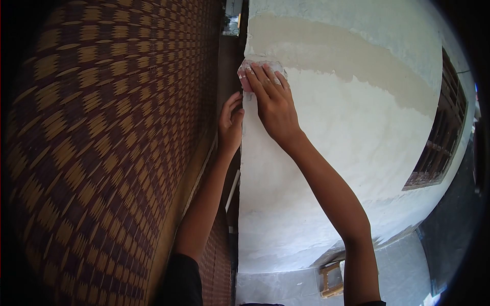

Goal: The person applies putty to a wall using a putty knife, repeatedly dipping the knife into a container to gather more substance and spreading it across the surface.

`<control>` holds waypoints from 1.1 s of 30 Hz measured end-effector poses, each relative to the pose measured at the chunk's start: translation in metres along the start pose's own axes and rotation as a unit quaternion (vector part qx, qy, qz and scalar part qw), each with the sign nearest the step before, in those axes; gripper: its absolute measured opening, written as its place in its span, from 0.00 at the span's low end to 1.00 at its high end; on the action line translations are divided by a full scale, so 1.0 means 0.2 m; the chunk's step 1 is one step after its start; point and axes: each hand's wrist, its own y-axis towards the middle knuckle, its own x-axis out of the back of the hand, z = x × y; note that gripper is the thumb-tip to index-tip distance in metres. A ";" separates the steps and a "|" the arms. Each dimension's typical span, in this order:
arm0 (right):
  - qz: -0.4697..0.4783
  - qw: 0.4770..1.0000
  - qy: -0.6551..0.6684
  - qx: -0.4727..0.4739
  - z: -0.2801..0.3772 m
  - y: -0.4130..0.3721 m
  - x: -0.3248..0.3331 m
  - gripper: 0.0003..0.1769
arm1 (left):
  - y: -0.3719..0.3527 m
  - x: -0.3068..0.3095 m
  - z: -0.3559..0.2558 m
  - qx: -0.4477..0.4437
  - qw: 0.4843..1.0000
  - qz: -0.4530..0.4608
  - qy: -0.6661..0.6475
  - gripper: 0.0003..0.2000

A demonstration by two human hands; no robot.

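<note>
My right hand (273,97) presses a pinkish, plaster-smeared pad (247,80) flat against the white wall (326,143), close to its left edge. Whitish smears cover its fingertips. Lower and to the left, my left hand (232,122) is raised beside the wall's edge, its fingers slightly curled and apart, with nothing visible in it. Above and right of my right hand, a beige damp-looking band (326,46) of plaster runs across the wall.
A woven brown and tan panel (112,127) stands at the left, with a narrow dark gap beside the wall. A barred window (439,127) is at the right. On the grey tiled floor (286,288) lies a wooden-framed object (332,291).
</note>
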 end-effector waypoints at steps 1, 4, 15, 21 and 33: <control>-0.004 1.000 -0.003 -0.006 0.00 0.01 -0.01 0.28 | 0.00 0.00 0.00 0.002 1.000 -0.001 0.000 0.23; -0.003 1.000 -0.005 -0.011 0.00 0.02 -0.01 0.28 | -0.01 -0.01 -0.01 0.009 1.000 -0.002 0.005 0.22; 0.011 0.999 -0.049 -0.013 0.00 -0.03 -0.05 0.25 | -0.02 -0.02 -0.02 0.007 1.000 -0.010 0.017 0.20; 0.028 0.994 -0.107 -0.002 0.00 -0.05 -0.07 0.24 | -0.02 -0.02 -0.01 0.021 1.000 -0.011 -0.014 0.20; 0.070 0.990 -0.125 0.020 -0.03 -0.13 -0.08 0.24 | -0.02 0.03 -0.03 0.074 0.992 0.003 -0.106 0.22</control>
